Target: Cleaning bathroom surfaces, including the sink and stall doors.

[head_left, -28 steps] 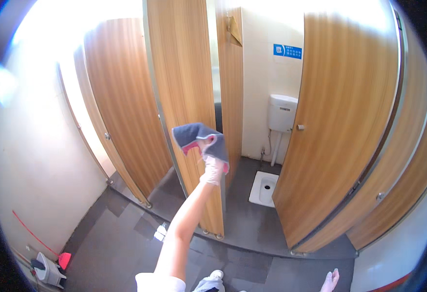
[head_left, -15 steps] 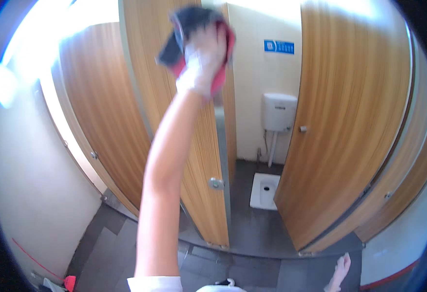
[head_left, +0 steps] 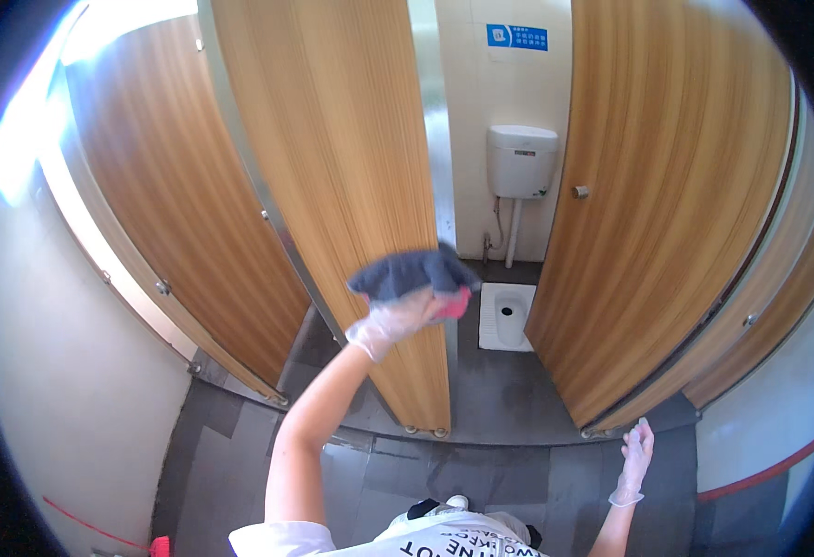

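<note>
My left hand, in a clear plastic glove, is closed on a cloth that is dark grey with a pink-red side. It presses the cloth against the narrow wood-grain panel between two stalls, about halfway down. The hand covers part of the cloth. Low on the right hangs my gloved right hand, its fingers loosely bent and nothing visible in them. The nearest thing to it is the foot of the wood-grain door.
Behind the half-open door are a squat toilet and a white cistern. Another wooden door stands at the left. Grey tiles cover the floor, with a raised step before the stalls. A red object lies bottom left.
My left hand has moved down the panel with the cloth, from near its top to about the middle. My right hand has come further up into view.
</note>
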The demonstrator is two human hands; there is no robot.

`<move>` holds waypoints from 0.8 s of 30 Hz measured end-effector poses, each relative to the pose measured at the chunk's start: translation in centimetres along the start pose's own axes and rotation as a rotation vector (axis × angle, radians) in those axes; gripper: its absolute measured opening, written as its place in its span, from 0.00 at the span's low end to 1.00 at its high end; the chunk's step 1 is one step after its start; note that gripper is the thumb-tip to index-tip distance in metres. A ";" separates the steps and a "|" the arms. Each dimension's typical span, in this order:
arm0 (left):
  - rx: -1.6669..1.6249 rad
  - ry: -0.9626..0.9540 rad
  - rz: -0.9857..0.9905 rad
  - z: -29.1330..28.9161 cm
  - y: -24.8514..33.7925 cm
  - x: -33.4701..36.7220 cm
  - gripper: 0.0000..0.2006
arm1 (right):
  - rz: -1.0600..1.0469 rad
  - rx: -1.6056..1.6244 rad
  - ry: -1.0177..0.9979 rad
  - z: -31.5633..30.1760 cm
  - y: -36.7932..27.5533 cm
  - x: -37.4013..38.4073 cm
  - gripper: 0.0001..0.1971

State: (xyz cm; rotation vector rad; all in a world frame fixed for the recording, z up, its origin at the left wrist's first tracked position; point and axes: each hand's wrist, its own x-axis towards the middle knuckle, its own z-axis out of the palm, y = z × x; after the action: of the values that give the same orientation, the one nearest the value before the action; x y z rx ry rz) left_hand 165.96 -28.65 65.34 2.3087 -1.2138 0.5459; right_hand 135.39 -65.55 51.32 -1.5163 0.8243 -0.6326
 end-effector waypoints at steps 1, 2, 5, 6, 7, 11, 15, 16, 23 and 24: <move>-0.255 0.090 0.175 -1.4 2.5 0.4 0.05 | 0.000 0.015 -0.005 -0.7 0.1 -0.3 0.21; -0.242 0.106 0.178 -0.5 2.3 -0.2 0.05 | -0.003 0.030 -0.013 -1.6 0.2 -0.5 0.21; 0.360 0.103 0.153 -1.5 -1.2 -1.3 0.09 | 0.026 0.011 0.025 -2.0 -0.1 -1.5 0.21; 0.513 0.138 0.191 -3.7 -1.0 0.3 0.10 | 0.049 -0.012 0.023 -2.7 1.3 -1.0 0.22; 0.516 0.132 0.160 -6.3 -1.8 2.8 0.12 | 0.077 -0.041 0.018 -3.1 2.3 -0.4 0.23; 0.490 0.547 -0.166 -20.6 -0.1 10.6 0.18 | 0.080 -0.078 0.063 -2.3 1.8 -1.7 0.23; 0.819 1.021 -0.051 -28.0 -1.0 12.9 0.24 | 0.069 -0.032 0.004 0.9 -0.8 -3.2 0.23; 0.900 1.062 -0.071 -27.0 -1.2 12.9 0.23 | 0.080 -0.027 0.004 1.4 -0.7 -3.1 0.23; 0.533 0.604 -0.382 -10.9 -5.4 1.7 0.15 | 0.081 0.023 -0.045 3.0 0.1 -1.4 0.24; 1.110 0.650 -0.230 -7.6 -7.1 -1.2 0.14 | 0.069 0.015 -0.038 3.0 -0.1 -1.2 0.24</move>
State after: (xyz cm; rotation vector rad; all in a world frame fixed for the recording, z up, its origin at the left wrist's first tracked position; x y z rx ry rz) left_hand 170.28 -20.02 69.24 2.5972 -0.2913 2.0573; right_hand 137.08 -62.81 51.18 -1.4753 0.8373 -0.5560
